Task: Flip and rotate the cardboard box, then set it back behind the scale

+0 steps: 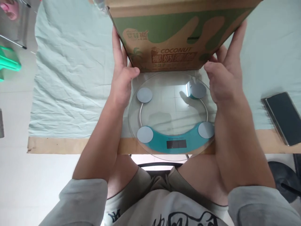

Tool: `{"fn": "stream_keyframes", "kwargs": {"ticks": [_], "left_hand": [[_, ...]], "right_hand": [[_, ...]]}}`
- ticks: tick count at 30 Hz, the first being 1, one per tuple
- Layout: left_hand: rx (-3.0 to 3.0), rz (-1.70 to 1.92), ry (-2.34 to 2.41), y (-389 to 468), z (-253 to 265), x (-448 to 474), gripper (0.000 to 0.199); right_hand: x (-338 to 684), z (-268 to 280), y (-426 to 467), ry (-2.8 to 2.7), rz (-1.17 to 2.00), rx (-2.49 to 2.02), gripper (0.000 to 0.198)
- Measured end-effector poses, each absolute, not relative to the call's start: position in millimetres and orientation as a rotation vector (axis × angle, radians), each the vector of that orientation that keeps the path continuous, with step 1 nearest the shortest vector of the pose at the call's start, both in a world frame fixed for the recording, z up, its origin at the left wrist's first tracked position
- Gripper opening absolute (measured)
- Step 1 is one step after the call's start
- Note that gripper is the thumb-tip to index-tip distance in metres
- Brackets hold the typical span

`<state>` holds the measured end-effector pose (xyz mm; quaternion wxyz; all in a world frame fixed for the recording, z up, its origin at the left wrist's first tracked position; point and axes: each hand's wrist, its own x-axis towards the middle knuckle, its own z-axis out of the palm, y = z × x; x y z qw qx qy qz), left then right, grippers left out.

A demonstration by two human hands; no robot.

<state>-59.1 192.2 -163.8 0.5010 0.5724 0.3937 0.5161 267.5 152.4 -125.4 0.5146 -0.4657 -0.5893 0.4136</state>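
Box: we have a cardboard box [169, 44] between both hands at the far rim of the scale, printed side toward us, "COCONUT" readable; its top runs out of view. Can't tell if its base is lifted or resting.
Left hand: our left hand [121, 78] is part-curled on the box's left side, thumb at the lower near corner, fingers up along the side.
Right hand: our right hand [224, 72] mirrors that on the right side, thumb near the lower corner; some fingertips are hidden.
Scale: we see a round glass scale [172, 121] between our forearms, its near rim overhanging the table's wooden edge [58, 146]. Teal panel [160, 142] on our side, display [176, 144] dark.
Cloth: pale green cloth [75, 72], wrinkled, covers the table under the scale.
Phone: dark-screened phone [283, 118] lies right of our right forearm, across the cloth's border.
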Motion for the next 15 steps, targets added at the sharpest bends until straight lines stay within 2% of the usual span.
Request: {"fn": "stream_keyframes", "kwargs": {"ticks": [2,4,9,11,13,14,15], "left_hand": [[1.476,1.244,0.837,198.5,-172.5,-61.5,0.150],[1.587,1.216,0.791,200.5,-174.8,-68.1,0.142],[1.942,1.296,0.684,175.9,-143.0,-83.6,0.144],[1.915,1.342,0.592,154.9,-120.1,-81.9,0.126],[1.789,1.335,0.497,131.6,-98.1,-77.0,0.095],[1.697,1.332,0.513,120.3,-88.8,-74.3,0.085],[1.614,1.344,0.560,109.6,-80.9,-71.7,0.084]], "right_hand": [[264.9,-123.1,149.8,-1.407,0.984,-1.148,0.139],[262.3,-116.9,145.1,-1.422,0.980,-1.137,0.132],[264.2,-90.2,118.0,-1.493,0.853,-0.872,0.087],[271.6,-78.3,102.9,-1.566,0.842,-0.809,0.066],[282.1,-67.7,88.8,-1.570,0.818,-0.855,0.051],[287.9,-63.2,82.6,-1.573,0.818,-0.905,0.048],[293.3,-59.2,76.7,-1.581,0.829,-0.951,0.046]]}}
